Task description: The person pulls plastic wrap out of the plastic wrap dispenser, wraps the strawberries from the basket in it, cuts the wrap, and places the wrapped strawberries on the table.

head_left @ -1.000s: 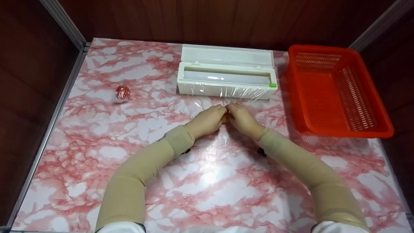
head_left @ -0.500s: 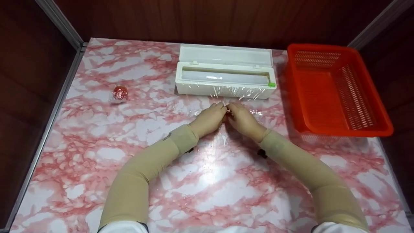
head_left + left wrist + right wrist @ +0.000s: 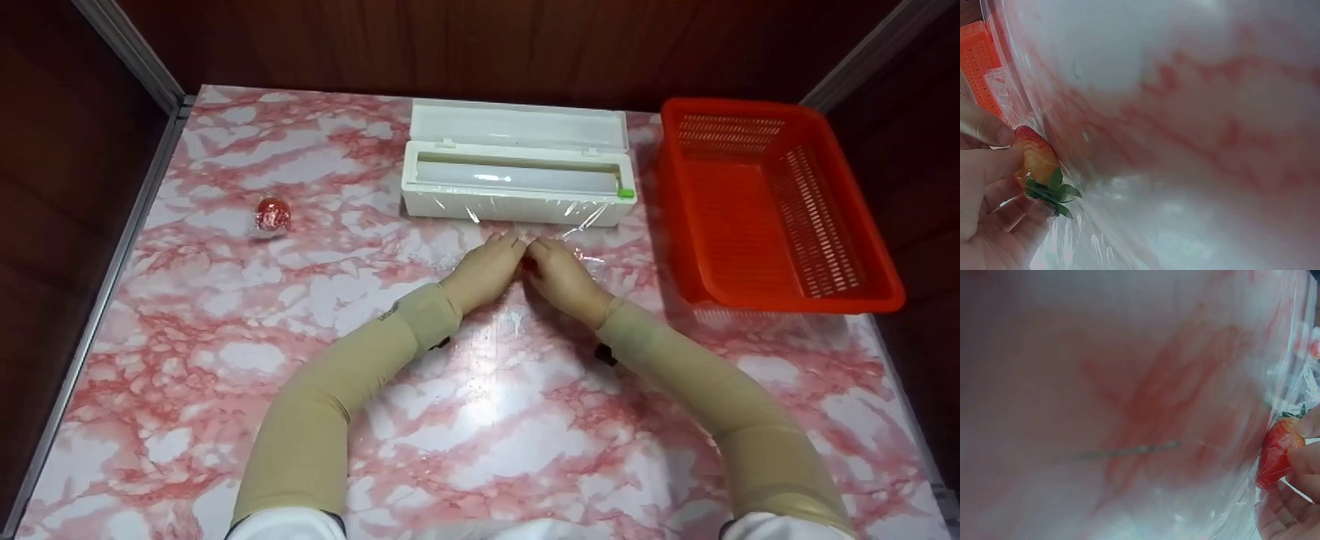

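Note:
In the head view, my left hand (image 3: 486, 274) and right hand (image 3: 564, 279) meet in front of a white cling film box (image 3: 517, 210), largely hiding what lies between them. The left wrist view reveals a strawberry (image 3: 1039, 157) with green leaves, gripped by the left hand's curled fingers and thumb. From the right wrist view, the right hand's thumb and fingers pinch the same strawberry (image 3: 1278, 453), which has clear cling film (image 3: 1241, 509) over and around it. That film stretches from the box's front edge down to the hands.
Behind the hands, the box's lid (image 3: 517, 124) is raised, showing the film roll (image 3: 517, 177) and a green slider (image 3: 625, 193). A film-wrapped strawberry (image 3: 271, 216) lies at left on the marbled table (image 3: 420, 450). An orange-red basket (image 3: 780, 307) stands at right.
Both hands stay together, with slight finger movement around the strawberry. The film's creases by the box have shifted and fewer glints show. The whole head view has drifted slightly leftward.

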`<state>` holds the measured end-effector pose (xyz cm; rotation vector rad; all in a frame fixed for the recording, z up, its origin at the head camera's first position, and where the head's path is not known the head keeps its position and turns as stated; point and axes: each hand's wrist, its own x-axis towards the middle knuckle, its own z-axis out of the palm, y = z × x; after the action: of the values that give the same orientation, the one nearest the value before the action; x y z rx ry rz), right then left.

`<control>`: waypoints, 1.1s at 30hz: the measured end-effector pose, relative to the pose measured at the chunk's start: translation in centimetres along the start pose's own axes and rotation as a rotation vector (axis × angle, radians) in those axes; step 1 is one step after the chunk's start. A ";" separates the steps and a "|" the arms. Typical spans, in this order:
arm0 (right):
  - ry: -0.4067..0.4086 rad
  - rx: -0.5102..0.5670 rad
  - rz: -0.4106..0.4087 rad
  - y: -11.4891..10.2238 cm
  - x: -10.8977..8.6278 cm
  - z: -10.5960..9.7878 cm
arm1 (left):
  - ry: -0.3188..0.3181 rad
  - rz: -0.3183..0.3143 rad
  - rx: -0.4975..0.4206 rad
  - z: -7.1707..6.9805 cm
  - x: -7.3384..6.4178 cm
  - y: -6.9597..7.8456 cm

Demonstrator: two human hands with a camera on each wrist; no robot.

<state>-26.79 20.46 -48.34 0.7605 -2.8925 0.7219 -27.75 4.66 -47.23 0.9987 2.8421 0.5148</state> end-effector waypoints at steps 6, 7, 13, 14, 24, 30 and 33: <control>-0.018 0.046 -0.006 0.0 0.0 -0.1 | 0.009 0.003 -0.017 -0.1 0.2 -0.4; -0.026 0.053 -0.001 0.0 0.0 -0.2 | 0.008 0.003 -0.012 -0.1 0.2 -0.4; -0.077 0.155 0.110 1.1 0.1 -3.0 | -0.022 0.001 0.030 -0.2 0.1 -0.5; -0.071 0.173 0.133 1.4 0.2 -3.7 | -0.025 0.005 0.033 -0.2 0.1 -0.6; 0.181 0.052 0.215 5.2 2.1 -9.1 | -0.018 0.010 0.041 -0.3 0.1 -0.4; 0.207 0.008 0.255 6.6 2.6 -9.2 | -0.018 0.005 0.025 -0.3 0.2 -0.1; 0.219 0.007 0.257 7.1 2.5 -9.3 | -0.023 0.010 0.022 -0.4 0.4 0.0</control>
<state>-32.89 29.04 -42.67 0.2887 -2.8129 0.7838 -28.14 4.81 -46.86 1.0169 2.8301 0.4716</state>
